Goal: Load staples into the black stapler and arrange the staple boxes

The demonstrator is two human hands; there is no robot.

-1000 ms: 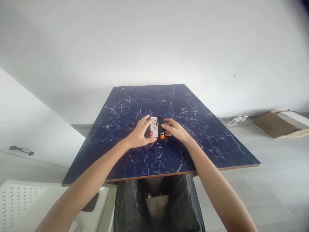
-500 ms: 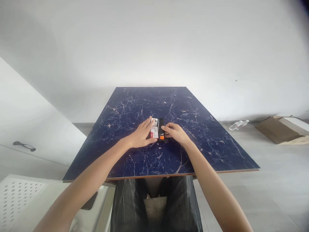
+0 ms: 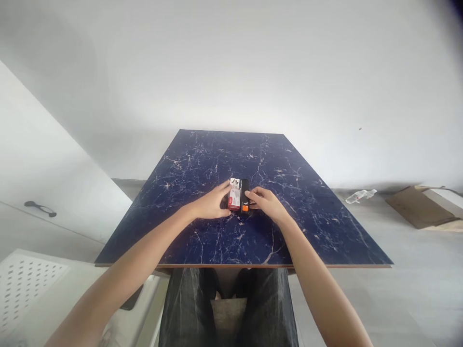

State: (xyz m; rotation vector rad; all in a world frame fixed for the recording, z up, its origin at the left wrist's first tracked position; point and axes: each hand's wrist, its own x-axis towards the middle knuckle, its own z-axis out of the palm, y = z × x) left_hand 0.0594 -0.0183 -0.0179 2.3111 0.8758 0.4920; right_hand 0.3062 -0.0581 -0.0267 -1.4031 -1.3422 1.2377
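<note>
My left hand (image 3: 212,201) curves round the left side of two small boxes on the dark blue table, its thumb at the near end and its fingers at the far end. Nearer to me is a red-and-white box (image 3: 234,198); beyond it lies a smaller white box (image 3: 235,183) with dark print. Along their right side lies a narrow black object (image 3: 245,187) with an orange patch at its near end; its exact kind is unclear. My right hand (image 3: 265,201) pinches the black object's right side, thumb on top, other fingers curled and partly hidden.
The marbled blue table (image 3: 224,154) stands against a white wall. On the floor to the right lie a clear plastic bottle (image 3: 360,195) and an open cardboard box (image 3: 415,207). A white cabinet with a dark handle (image 3: 40,208) is at the left.
My left hand has drawn back leftward from over the boxes to their left edge, uncovering more of them. My right hand keeps its grip. The camera view has shifted slightly.
</note>
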